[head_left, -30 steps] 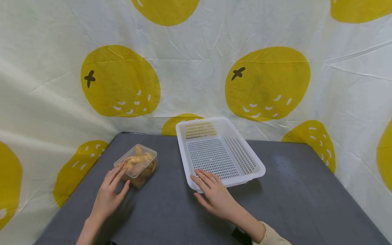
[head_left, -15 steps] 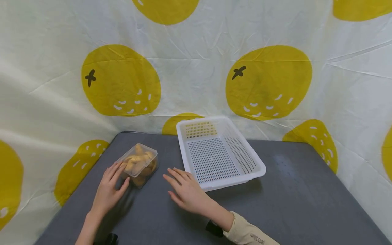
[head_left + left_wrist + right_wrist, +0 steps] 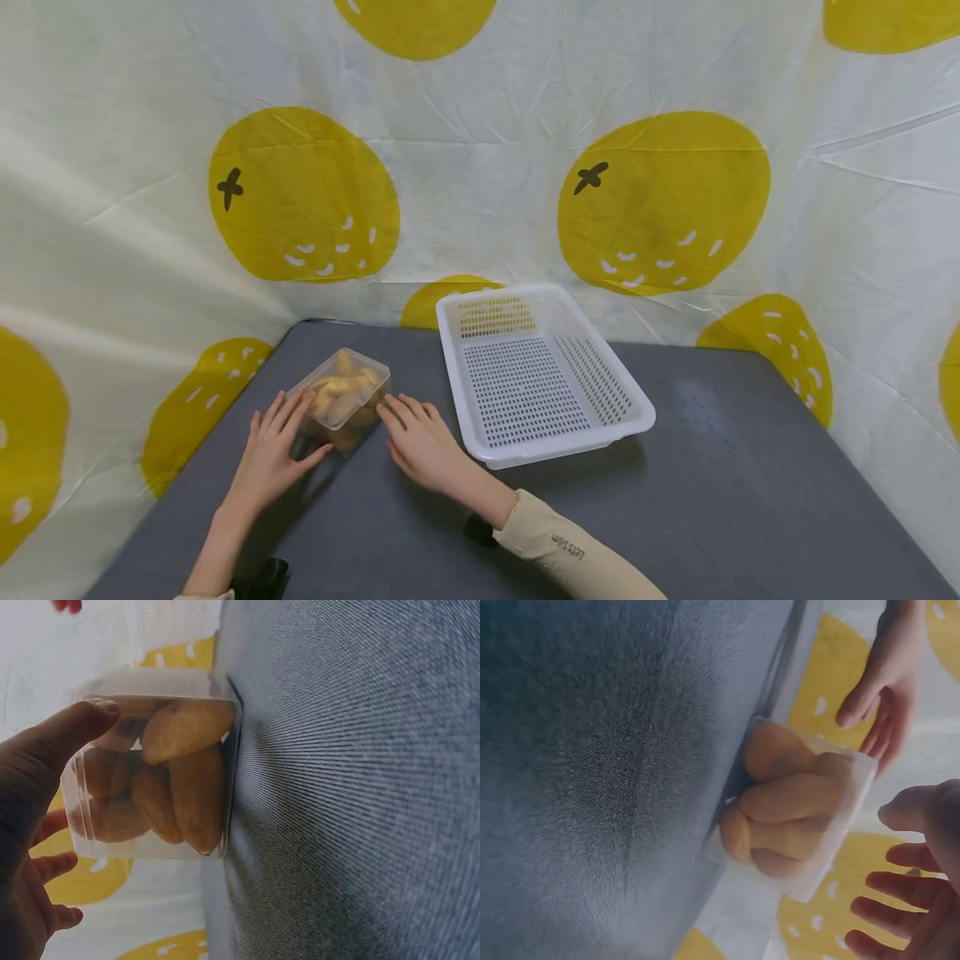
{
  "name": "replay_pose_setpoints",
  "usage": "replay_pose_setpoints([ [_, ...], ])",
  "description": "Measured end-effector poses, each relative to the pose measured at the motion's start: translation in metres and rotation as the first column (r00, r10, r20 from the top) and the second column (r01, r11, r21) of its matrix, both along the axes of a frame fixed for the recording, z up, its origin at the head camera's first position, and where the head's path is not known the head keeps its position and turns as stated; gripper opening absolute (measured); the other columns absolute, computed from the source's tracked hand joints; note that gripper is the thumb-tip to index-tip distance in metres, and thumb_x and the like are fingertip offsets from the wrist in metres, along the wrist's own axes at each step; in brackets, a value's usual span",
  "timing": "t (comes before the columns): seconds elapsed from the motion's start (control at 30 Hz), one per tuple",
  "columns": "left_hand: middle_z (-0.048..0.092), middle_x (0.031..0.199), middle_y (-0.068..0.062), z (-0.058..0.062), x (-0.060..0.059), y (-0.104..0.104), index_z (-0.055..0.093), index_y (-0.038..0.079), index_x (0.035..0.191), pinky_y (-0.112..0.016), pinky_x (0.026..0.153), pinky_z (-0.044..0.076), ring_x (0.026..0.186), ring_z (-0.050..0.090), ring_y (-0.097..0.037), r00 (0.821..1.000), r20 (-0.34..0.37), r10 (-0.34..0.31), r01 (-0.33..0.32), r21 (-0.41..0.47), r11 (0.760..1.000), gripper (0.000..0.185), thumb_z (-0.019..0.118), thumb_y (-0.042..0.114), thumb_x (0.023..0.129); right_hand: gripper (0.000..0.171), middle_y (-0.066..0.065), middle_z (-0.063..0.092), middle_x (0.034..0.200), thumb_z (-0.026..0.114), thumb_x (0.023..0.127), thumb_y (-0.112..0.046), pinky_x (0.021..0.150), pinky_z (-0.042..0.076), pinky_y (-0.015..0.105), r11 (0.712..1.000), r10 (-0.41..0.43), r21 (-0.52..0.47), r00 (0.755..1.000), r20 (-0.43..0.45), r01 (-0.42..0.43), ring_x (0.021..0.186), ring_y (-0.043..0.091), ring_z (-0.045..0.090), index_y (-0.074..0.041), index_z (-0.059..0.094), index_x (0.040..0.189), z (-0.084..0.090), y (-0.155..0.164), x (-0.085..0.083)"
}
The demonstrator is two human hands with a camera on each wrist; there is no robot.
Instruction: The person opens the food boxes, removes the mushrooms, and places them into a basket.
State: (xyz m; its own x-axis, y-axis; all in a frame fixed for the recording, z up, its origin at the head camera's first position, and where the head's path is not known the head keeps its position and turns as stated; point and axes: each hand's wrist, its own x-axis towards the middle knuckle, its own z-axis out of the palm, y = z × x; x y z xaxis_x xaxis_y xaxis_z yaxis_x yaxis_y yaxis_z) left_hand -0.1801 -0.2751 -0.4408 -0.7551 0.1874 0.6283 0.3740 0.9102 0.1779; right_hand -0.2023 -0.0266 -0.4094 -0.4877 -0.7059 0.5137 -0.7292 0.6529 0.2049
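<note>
A clear plastic box [image 3: 328, 427] with a lid stands on the table's left side. Several tan, rounded, elongated pieces [image 3: 341, 390] fill it. At its near left corner is my left hand [image 3: 272, 458], fingers spread over the lid's edge; the thumb [image 3: 71, 729] overlaps the box in the left wrist view. My right hand [image 3: 426, 443] is at the box's right side, fingertips close to its wall. In the right wrist view, a gap shows between the right fingers [image 3: 889, 915] and the box. Neither hand is curled round it.
A white perforated plastic basket [image 3: 450, 375] sits right of the box, just beyond the right forearm. Dark grey cloth covers the table [image 3: 720, 508]. Behind and at both sides hangs a pale curtain [image 3: 480, 200] printed with yellow fruit.
My right hand has left the basket's near rim and moved left to the box's right side. The left hand stays at the box's left corner, its fingers a little more spread.
</note>
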Motion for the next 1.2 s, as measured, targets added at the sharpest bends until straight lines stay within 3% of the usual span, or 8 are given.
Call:
replay_pose_setpoints([
  [0.27, 0.041, 0.132, -0.021, -0.003, -0.002, 0.001, 0.049, 0.008, 0.127, -0.072, 0.087, 0.023, 0.121, 0.033, -0.047, 0.999, 0.02, 0.039, -0.039, -0.024, 0.999, 0.081, 0.082, 0.025, 0.055, 0.045, 0.002, 0.051, 0.13, 0.055, 0.086, -0.028, 0.086, 0.045, 0.034, 0.999, -0.038, -0.011, 0.998, -0.053, 0.037, 0.122, 0.018, 0.046, -0.014, 0.048, 0.128, -0.012, -0.027, -0.019],
  [0.53, 0.042, 0.128, -0.022, 0.002, -0.003, 0.005, 0.052, 0.012, 0.122, -0.072, 0.088, 0.023, 0.12, 0.032, -0.047, 0.994, 0.046, 0.096, -0.094, -0.056, 0.994, 0.078, 0.082, 0.036, 0.055, 0.042, 0.0, 0.044, 0.137, 0.052, 0.09, -0.025, 0.091, 0.043, 0.037, 0.989, -0.106, 0.099, 0.992, -0.065, 0.113, 0.126, 0.015, 0.041, -0.02, 0.045, 0.131, -0.018, -0.043, -0.033],
  [0.73, 0.043, 0.127, -0.022, 0.006, -0.006, 0.008, 0.052, 0.009, 0.12, -0.072, 0.088, 0.022, 0.121, 0.032, -0.047, 0.995, 0.051, 0.087, -0.085, -0.055, 0.995, 0.077, 0.083, 0.034, 0.053, 0.029, 0.0, 0.047, 0.134, 0.048, 0.091, -0.02, 0.094, 0.042, 0.035, 0.991, -0.091, 0.093, 0.992, -0.084, 0.099, 0.126, 0.015, 0.042, -0.022, 0.049, 0.12, -0.019, -0.05, -0.045],
  [0.9, 0.039, 0.134, -0.019, 0.007, -0.01, 0.009, 0.049, 0.009, 0.122, -0.073, 0.088, 0.02, 0.126, 0.03, -0.044, 0.991, 0.1, 0.084, -0.08, -0.048, 0.996, 0.079, 0.081, 0.036, 0.056, 0.023, -0.003, 0.05, 0.13, 0.05, 0.089, -0.024, 0.092, 0.042, 0.037, 0.992, -0.085, 0.081, 0.987, -0.134, 0.096, 0.121, 0.012, 0.046, -0.025, 0.05, 0.112, -0.022, -0.052, -0.054],
  [1.2, 0.04, 0.133, -0.018, 0.0, -0.015, 0.011, 0.047, 0.011, 0.124, -0.074, 0.086, 0.022, 0.124, 0.032, -0.042, 0.985, 0.065, 0.159, -0.153, -0.09, 0.984, 0.086, 0.08, 0.047, 0.053, 0.033, -0.007, 0.051, 0.123, 0.046, 0.091, -0.024, 0.087, 0.041, 0.036, 0.983, -0.094, 0.135, 0.969, -0.23, 0.128, 0.118, 0.01, 0.047, -0.031, 0.047, 0.124, -0.024, -0.055, -0.056],
])
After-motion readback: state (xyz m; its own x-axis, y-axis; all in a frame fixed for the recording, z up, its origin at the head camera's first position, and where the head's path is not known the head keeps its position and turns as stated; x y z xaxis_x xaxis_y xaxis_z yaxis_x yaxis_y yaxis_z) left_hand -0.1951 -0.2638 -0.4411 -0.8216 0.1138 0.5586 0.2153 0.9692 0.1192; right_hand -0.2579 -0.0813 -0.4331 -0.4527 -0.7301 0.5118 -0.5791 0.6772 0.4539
